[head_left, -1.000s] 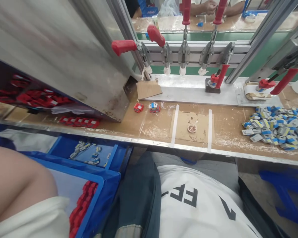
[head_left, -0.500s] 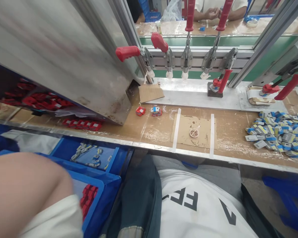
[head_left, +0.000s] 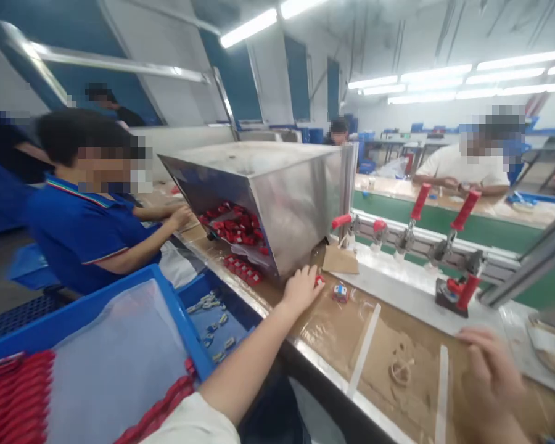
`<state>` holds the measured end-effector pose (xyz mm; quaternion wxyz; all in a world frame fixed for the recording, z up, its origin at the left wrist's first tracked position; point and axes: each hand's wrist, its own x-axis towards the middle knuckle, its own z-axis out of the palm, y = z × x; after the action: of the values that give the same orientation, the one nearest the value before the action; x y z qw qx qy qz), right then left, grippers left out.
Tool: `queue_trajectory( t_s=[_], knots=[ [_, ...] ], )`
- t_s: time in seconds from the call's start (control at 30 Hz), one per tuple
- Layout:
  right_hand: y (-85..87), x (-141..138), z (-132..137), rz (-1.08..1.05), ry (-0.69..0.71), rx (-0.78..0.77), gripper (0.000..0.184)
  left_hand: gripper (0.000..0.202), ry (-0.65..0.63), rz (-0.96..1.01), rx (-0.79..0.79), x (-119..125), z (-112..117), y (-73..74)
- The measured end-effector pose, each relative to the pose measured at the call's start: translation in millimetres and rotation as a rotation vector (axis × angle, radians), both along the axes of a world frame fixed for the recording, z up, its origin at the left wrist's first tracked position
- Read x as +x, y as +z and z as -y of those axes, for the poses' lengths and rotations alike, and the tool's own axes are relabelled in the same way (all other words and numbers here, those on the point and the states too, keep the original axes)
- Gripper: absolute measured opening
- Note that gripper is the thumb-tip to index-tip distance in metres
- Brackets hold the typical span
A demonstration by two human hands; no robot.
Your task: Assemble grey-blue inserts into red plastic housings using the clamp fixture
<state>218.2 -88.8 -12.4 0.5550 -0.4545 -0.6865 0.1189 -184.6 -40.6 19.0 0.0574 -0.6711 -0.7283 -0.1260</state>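
Observation:
My left hand (head_left: 300, 288) reaches across the brown bench top (head_left: 333, 333), fingers spread, fingertips resting on a small red part (head_left: 319, 280) at the mouth of the steel hopper (head_left: 296, 197). A red-and-blue part (head_left: 341, 293) lies just right of it. At the lower right my right hand (head_left: 490, 376) hovers, slightly blurred, over the bench near a white tape strip (head_left: 441, 394); its fingers are loosely apart with nothing in them. A small ring (head_left: 400, 370) lies between the two tape strips.
Red parts (head_left: 234, 228) fill the hopper. Red-handled toggle clamps (head_left: 460, 290) stand along the back rail. A blue bin (head_left: 120, 345) holding red parts sits at my left. A co-worker in a blue shirt (head_left: 87, 228) works beside me; another person (head_left: 462, 166) sits across.
The view has swung up from my lap to the room. Both hands have come into view: the left reached to the red part, the right rose over the bench.

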Motion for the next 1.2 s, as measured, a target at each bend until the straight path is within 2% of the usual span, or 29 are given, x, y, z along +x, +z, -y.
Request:
queue_trajectory(
  t_s=[0.07, 0.13, 0.23, 0.3, 0.37, 0.43, 0.47, 0.57, 0.67, 0.83, 0.93, 1.03, 1.2],
  knots=[
    [-1.5, -10, -13, 0.008, 0.109, 0.012, 0.017, 0.031, 0.031, -0.084, -0.061, 4, -8, -10.8],
    [-7.5, -20, -19, 0.056, 0.255, -0.052, 0.017, 0.026, 0.033, -0.098, -0.068, 2, -10, -14.3],
    [-17.7, -27, -24, 0.167, 0.380, -0.117, 0.021, 0.028, -0.005, 0.007, 0.022, 2, 2, -3.2],
    [-22.3, -27, -26, 0.278, 0.435, -0.142, 0.028, 0.031, -0.128, 0.187, 0.132, 17, 15, 7.1],
    [-23.6, -26, -27, 0.385, 0.485, -0.153, 0.035, 0.032, -0.348, 0.422, 0.173, 47, 20, 11.7],
    [-20.9, -26, -25, 0.482, 0.521, -0.159, 0.039, 0.039, -0.587, 0.610, 0.096, 87, 12, 8.6],
    [-17.9, -26, -23, 0.530, 0.533, -0.168, 0.040, 0.042, -0.663, 0.676, 0.048, 108, 4, 4.6],
    [-4.6, -28, -15, 0.653, 0.567, -0.216, 0.041, 0.036, -0.741, 0.765, -0.105, 161, -23, -11.7],
    [4.9, -30, -13, 0.697, 0.589, -0.236, 0.040, 0.033, -0.802, 0.800, -0.184, 187, -39, -24.5],
    [-3.9, -34, -21, 0.744, 0.534, -0.200, 0.035, 0.027, -0.942, 0.849, -0.316, 185, -45, -32.7],
    [-10.9, -36, -23, 0.735, 0.551, -0.152, 0.035, 0.032, -0.905, 0.867, -0.351, 183, -45, -35.3],
    [-10.6, -39, -22, 0.655, 0.566, -0.139, 0.035, 0.035, -0.879, 0.873, -0.370, 185, -46, -36.9],
    [-1.9, -39, -20, 0.473, 0.688, -0.254, 0.036, 0.038, -0.885, 0.888, -0.398, 184, -50, -41.5]
  ],
)
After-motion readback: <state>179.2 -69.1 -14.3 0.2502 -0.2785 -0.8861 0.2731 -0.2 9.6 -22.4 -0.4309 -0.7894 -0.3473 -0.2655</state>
